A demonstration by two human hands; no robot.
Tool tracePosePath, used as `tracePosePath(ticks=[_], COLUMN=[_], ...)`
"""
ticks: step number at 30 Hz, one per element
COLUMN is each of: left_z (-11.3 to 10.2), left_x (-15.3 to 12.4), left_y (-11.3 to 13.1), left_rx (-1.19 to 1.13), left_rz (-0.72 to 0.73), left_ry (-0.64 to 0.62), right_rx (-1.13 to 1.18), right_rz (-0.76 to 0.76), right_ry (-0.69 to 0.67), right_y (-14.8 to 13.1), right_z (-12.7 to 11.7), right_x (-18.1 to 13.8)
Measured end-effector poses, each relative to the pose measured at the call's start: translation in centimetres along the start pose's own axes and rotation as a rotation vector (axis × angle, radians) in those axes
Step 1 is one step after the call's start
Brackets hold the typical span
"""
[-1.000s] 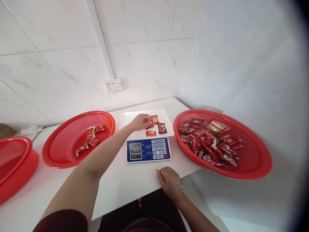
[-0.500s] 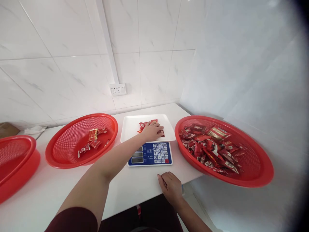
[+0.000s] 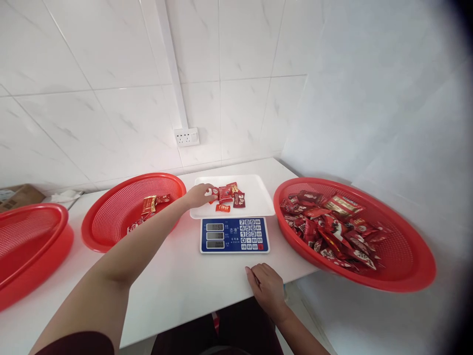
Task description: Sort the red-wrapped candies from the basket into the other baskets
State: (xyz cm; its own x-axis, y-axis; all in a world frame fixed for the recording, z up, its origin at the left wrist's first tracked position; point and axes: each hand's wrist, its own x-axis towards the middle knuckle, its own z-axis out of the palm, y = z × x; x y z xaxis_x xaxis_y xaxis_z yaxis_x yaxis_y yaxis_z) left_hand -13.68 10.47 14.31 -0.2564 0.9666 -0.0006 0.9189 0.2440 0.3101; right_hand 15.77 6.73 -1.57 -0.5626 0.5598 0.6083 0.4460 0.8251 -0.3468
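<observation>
My left hand [image 3: 199, 195] reaches over the left side of the white scale tray [image 3: 258, 197] and pinches a small red candy packet [image 3: 213, 192] at its fingertips. A few more red packets [image 3: 231, 197] lie loose on the tray. The blue-faced digital scale [image 3: 234, 234] sits below it. My right hand [image 3: 266, 284] rests at the table's front edge with fingers curled and nothing in it. A red mesh basket [image 3: 406, 276] heaped with several red packets stands on the right. Another red basket [image 3: 111, 217] on the left holds a few packets.
A third red basket [image 3: 29, 246] sits at the far left edge. White tiled walls close in behind and to the right, with a power socket [image 3: 186, 137] above the scale. A cardboard box [image 3: 18, 195] lies at the back left.
My left hand swept right across the packets on the tray, then drew back to the tray's left side with one packet pinched. The view shifted slightly. My right hand stayed put.
</observation>
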Motion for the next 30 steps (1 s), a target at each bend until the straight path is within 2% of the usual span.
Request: tracePosePath(ticks=[7, 15, 18, 21, 25, 30], left_z=[1.0, -1.6, -1.7, -1.0, 0.2, 0.5], left_x=[-1.5, -2.4, -2.4, -2.2, -2.2, -2.9], left_y=[0.4, 1.4, 1.5, 1.4, 1.0, 0.1], left_rx=[0.005, -0.088, -0.133, -0.151, -0.102, -0.028], left_rz=[-0.025, -0.04, -0.044, -0.047, -0.017, -0.014], left_ry=[0.04, 0.158, 0.136, 0.113, 0.108, 0.061], right_rx=[0.003, 0.01, 0.01, 0.015, 0.003, -0.006], right_rz=[-0.002, -0.015, -0.015, -0.019, -0.044, -0.059], right_ry=[-0.02, 0.002, 0.004, 0.011, 0.025, 0.038], right_y=[-0.1, 0.0, -0.1, -0.2, -0.1, 0.0], right_z=[-0.1, 0.1, 0.0, -0.1, -0.1, 0.2], right_x=[0.0, 0.0, 0.1, 0.2, 0.2, 0.2])
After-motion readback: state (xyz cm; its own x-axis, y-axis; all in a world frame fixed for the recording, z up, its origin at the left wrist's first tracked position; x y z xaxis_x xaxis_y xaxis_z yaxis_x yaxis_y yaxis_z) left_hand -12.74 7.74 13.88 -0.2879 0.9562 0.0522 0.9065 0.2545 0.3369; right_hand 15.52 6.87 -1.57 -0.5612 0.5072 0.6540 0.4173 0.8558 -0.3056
